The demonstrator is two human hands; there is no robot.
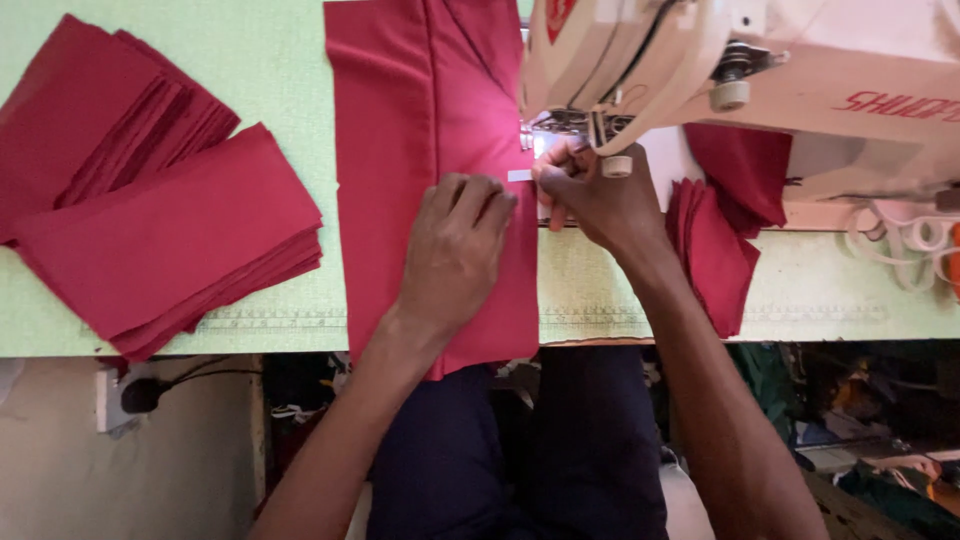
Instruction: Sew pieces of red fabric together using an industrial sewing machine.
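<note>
Landmark: I take the white sewing machine (760,80) as my reference; it stands at the far right of the pale green worktop (280,90).

Red fabric panel: I see the long red fabric panel (420,130) lying just left of the machine head, its right edge running under the needle area and its near end hanging over the worktop's front edge.

Left hand: my left hand (455,250) lies flat on the panel, nearer to me than the machine head and to its left. Its fingers (470,195) are stretched out and together, palm down, pressing the cloth and gripping nothing.

Right hand: my right hand (600,200) sits directly in front of the machine head, touching the panel's right edge. Its fingers are pinched on a small white label (519,176) at that edge, just below the needle area.

White label: it lies on the panel's edge between my two hands, beside the lit patch under the machine head.

Stacked red pieces: two fanned stacks of cut red pieces (160,230) rest on the worktop well to the left of the machine, apart from the panel.

Sewn red pieces: a bunch of red pieces (720,230) hangs under the machine's arm, just right of my right wrist, drooping over the worktop.

Below: a wall socket with a black plug (140,395) shows under the worktop, far left of the machine.
</note>
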